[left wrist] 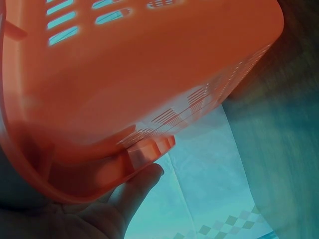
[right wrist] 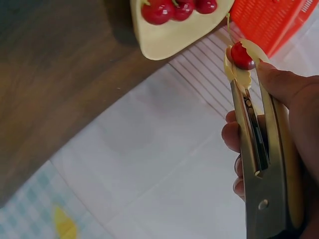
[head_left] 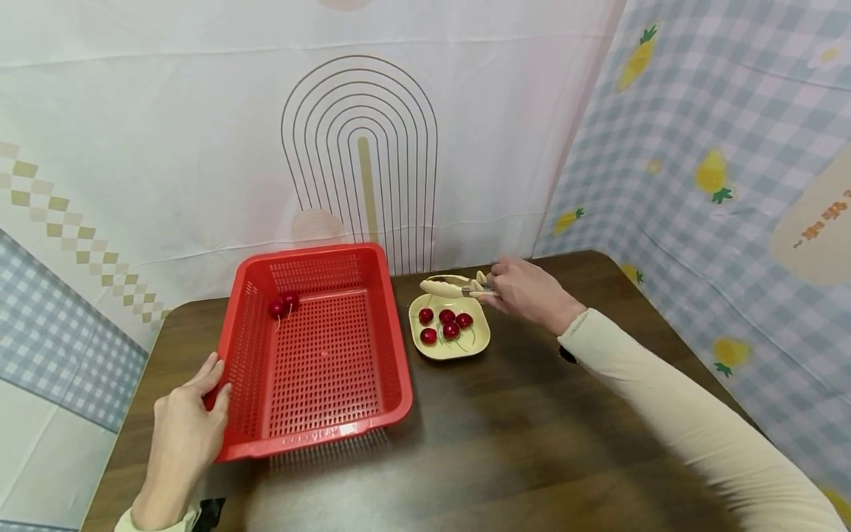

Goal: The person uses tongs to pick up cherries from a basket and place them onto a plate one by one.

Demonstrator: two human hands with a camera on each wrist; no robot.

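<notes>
My right hand [head_left: 528,292] grips a pair of cream and metal tongs [head_left: 459,287] over the far edge of a small cream dish [head_left: 470,349]. In the right wrist view, a cherry [right wrist: 241,56] with its stem is pinched between the tips of the tongs. Several red cherries [head_left: 450,330] with stems lie in the dish. At the left, my left hand [head_left: 188,421] holds the near-left side of a red plastic basket [head_left: 394,355] by its rim, thumb on the rim. Two cherries [head_left: 284,303] sit in the basket's far left corner.
Basket and dish stand side by side on a dark wooden table [head_left: 505,443]. A white patterned cloth [head_left: 199,148] hangs right behind the table's far edge, and a blue checked cloth [head_left: 691,222] with pineapples hangs along the right side.
</notes>
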